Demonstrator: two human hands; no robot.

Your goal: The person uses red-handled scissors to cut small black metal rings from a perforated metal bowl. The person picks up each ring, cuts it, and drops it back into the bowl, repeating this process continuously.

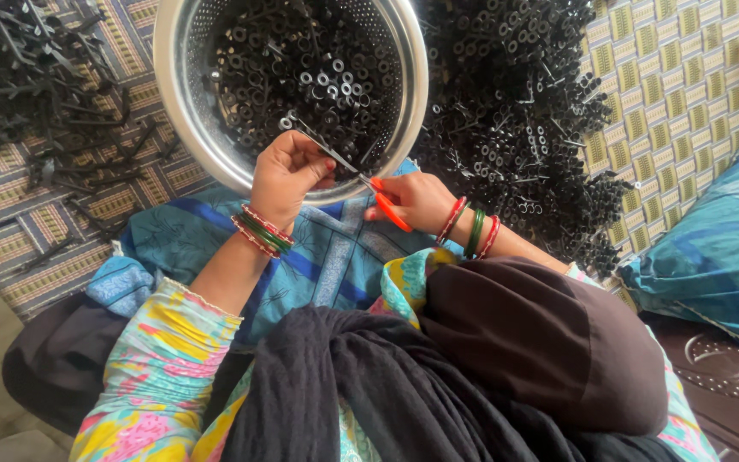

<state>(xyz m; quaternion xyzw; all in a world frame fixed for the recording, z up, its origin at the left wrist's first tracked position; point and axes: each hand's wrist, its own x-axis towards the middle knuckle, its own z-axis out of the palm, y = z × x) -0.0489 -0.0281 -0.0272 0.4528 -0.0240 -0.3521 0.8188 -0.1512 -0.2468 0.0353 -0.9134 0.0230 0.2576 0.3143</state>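
1. Patterned woven matting (677, 77) covers the ground, and you sit on it with a blue printed cloth (335, 257) over your lap.
2. At the far left, a loose heap of long black pieces (36, 77) lies on the mat; leave it undisturbed and well apart from your elbows.
3. Your left hand (288, 175) is closed around a small black piece at the near rim of the steel colander (183, 120). Pinch that piece close to the cutting point, in my judgement, so it does not twist.
4. Keep your hands over the colander, which is full of small black rings (318, 68), so what you trim off drops inside.
5. The orange-handled scissors (378, 201) sit between your hands, blades pointing toward the left hand. Whether the blades are apart or closed is too fine to tell.
6. Your right hand (416, 201) is wrapped through the handles. Cut with short, square snips and keep your left fingertips clear of the blades.
7. To the right, a large pile of black ringed parts (515, 111) lies within easy reach of that hand.
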